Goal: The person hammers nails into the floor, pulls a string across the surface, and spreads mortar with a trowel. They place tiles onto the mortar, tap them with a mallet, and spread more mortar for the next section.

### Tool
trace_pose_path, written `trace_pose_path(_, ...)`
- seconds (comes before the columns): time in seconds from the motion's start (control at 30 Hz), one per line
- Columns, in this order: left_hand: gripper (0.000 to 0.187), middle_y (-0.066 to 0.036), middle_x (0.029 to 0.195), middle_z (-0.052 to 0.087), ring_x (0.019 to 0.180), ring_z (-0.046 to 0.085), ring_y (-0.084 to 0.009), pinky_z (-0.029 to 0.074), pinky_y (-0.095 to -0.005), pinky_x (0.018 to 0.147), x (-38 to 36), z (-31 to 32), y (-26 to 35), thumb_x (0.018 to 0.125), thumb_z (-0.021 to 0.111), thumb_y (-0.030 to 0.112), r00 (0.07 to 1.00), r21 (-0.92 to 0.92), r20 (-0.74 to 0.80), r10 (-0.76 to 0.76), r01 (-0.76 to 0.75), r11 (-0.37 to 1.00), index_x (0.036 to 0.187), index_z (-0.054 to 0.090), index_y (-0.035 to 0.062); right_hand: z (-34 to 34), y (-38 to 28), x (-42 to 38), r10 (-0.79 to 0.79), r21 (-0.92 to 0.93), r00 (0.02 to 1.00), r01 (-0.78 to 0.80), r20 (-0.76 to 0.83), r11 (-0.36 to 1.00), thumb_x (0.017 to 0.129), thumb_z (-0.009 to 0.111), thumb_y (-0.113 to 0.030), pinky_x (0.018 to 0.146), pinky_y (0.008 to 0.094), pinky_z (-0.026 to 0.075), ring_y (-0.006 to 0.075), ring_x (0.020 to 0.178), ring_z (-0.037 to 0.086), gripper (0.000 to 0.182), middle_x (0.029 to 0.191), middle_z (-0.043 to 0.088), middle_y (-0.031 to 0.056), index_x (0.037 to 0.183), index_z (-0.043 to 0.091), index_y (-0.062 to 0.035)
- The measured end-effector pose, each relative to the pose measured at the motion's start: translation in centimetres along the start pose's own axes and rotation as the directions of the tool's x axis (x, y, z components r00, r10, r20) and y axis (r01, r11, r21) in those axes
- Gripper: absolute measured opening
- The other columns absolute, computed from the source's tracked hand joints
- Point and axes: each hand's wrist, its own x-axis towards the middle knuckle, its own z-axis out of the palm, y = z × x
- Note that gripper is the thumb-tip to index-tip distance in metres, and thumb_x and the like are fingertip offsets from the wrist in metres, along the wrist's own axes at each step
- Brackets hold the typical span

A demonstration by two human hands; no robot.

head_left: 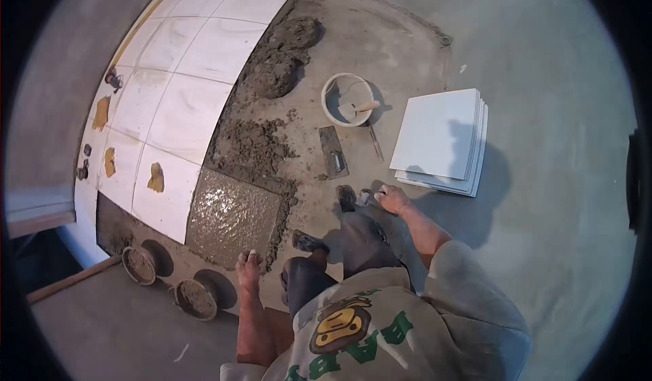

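- Wet grey mortar bed, freshly smoothed, lies just ahead of the left hand, filling the gap beside the laid white tiles.
- The left hand rests flat on the floor at the bed's near edge, fingers spread, holding nothing.
- The right hand reaches forward on the other side, fingers curled at a small grey object on the floor; whether it actually grips it I cannot tell.
- The stack of loose tiles lies just beyond and to the right of the right hand, so that hand is clearly the nearer one; the stack's long axis runs away from the person.
- A flat trowel lies between bed and stack, pointing away, below a white bucket.
- Two mortar-caked pans sit left of the left hand.
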Motion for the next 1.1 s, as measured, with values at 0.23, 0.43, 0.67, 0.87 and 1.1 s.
trace_pose_path(0.23, 0.033, -0.005, 0.090, 0.065, 0.080, 0.062, -0.0121, 0.045, -0.0262, 0.065, 10.2, 7.9, -0.2, 0.092, 0.056, 0.027, 0.992, 0.073, 0.070, 0.106, -0.112, 0.991, 0.112, 0.058, 0.0003, 4.3, 7.1, 8.2, 0.047, 0.007, 0.998, -0.047, 0.047, 0.999, 0.085, 0.052, -0.037, 0.093, 0.0439, 0.045, 0.0378, 0.107, 0.058, 0.039, 0.108, 0.063, 0.0233, 0.100, 0.065, -0.0040)
trace_pose_path(0.43, 0.029, -0.001, 0.094, 0.063, 0.082, 0.059, -0.0109, 0.046, -0.0261, 0.066, 23.8, 20.8, -4.3, 0.093, 0.057, 0.030, 0.979, -0.037, 0.181, 0.093, -0.088, 0.995, 0.111, 0.058, 0.0079, 13.6, 16.8, 26.5, 0.082, 0.010, 0.989, -0.081, -0.122, 0.997, 0.084, 0.053, -0.031, 0.087, 0.0451, 0.048, 0.0396, 0.098, 0.060, 0.037, 0.101, 0.063, 0.0249, 0.095, 0.064, 0.0027)
trace_pose_path(0.67, 0.053, -0.010, 0.110, 0.060, 0.098, 0.060, -0.0213, 0.049, -0.0340, 0.075, 37.6, 40.2, 0.0, 0.092, 0.056, 0.043, 0.925, 0.094, 0.301, 0.232, -0.271, 0.958, 0.128, 0.048, 0.0054, 22.6, 23.0, 44.4, 0.426, 0.216, 0.829, -0.370, -0.362, 0.904, 0.086, 0.056, -0.028, 0.088, 0.0438, 0.050, 0.0365, 0.103, 0.061, 0.037, 0.105, 0.064, 0.0212, 0.108, 0.060, 0.0014)
trace_pose_path(0.87, 0.059, -0.017, 0.102, 0.064, 0.086, 0.065, -0.0200, 0.051, -0.0310, 0.069, 43.1, 49.4, 4.6, 0.088, 0.063, 0.040, 0.883, 0.092, 0.268, 0.386, -0.422, 0.902, 0.125, 0.049, -0.0041, 23.0, 22.4, 44.9, 0.145, 0.022, 0.952, -0.144, -0.271, 0.989, 0.084, 0.055, -0.023, 0.087, 0.0429, 0.050, 0.0330, 0.103, 0.061, 0.033, 0.106, 0.063, 0.0201, 0.105, 0.061, 0.0017)
trace_pose_path(1.1, 0.036, -0.017, 0.084, 0.068, 0.068, 0.068, -0.0207, 0.053, -0.0355, 0.066, 46.2, 53.6, 3.8, 0.089, 0.063, 0.028, 0.855, 0.308, 0.168, 0.490, -0.518, 0.798, 0.099, 0.054, -0.0060, 37.2, 28.2, 39.1, 0.199, 0.056, 0.977, -0.203, 0.075, 0.978, 0.089, 0.052, -0.034, 0.090, 0.0469, 0.046, 0.0365, 0.104, 0.058, 0.040, 0.113, 0.060, 0.0191, 0.113, 0.060, -0.0039)
